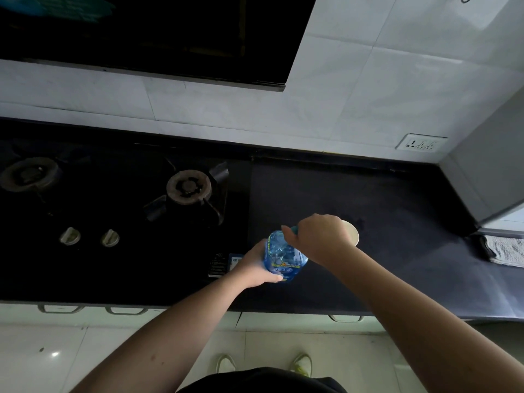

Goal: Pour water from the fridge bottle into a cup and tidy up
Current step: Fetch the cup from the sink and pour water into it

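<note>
Left hand (256, 265): my grip here wraps the lower body of the bottle (285, 258), fingers curled round its far side and thumb along the near edge of the label. Right hand (317, 236): this grip is curled over the bottle's top, pinching the teal cap (294, 230), of which only a sliver shows between finger and thumb; whether the cap is seated on the neck or already free I cannot tell from this angle.

The bottle is clear blue plastic with a blue printed label, held upright to slightly tilted just above the dark tabletop (397, 211), near its front edge. The cup (353, 233), pale and round-rimmed, stands on the tabletop just beyond the right hand, mostly hidden by the knuckles.

To the left of the bottle lies a black gas hob (113, 222) with two burners and two metal knobs. A folded cloth (502, 249) rests at the right edge of the tabletop. Behind, white wall tiles carry a socket (421, 143); a dark range hood (156, 38) hangs above the hob. Below, my two shoes show on the pale floor (56, 350).
</note>
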